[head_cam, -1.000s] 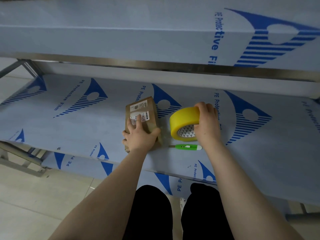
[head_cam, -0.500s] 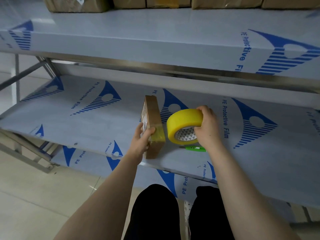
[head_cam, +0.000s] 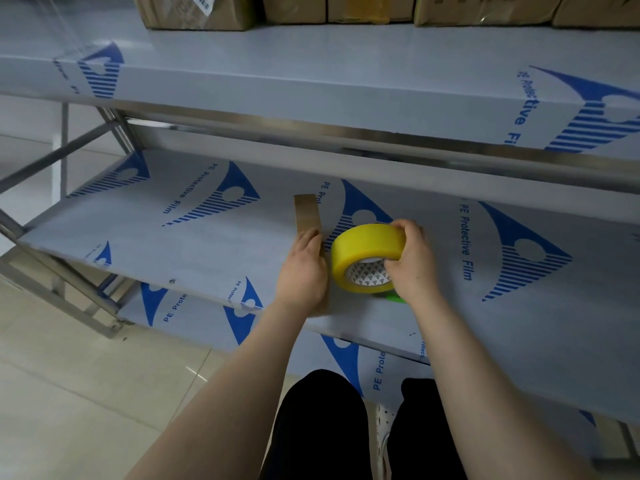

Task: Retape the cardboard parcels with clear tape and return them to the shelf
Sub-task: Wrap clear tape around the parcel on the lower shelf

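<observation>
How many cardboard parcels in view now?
6: one parcel on edge in the left hand, middle shelf; five boxes along the top shelf, cropped. More may be hidden.

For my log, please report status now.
Left hand holds parcel on edge. Right hand grips tape roll beside it. Green cutter on shelf near roll, not blocking.

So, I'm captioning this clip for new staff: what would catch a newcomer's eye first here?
The bright yellow tape roll, gripped by the right hand above the middle shelf, stands out first. Beside it the left hand holds a slim cardboard parcel turned on edge. Big blue logos cover the shelves' film, and more cardboard boxes line the top shelf.
</observation>
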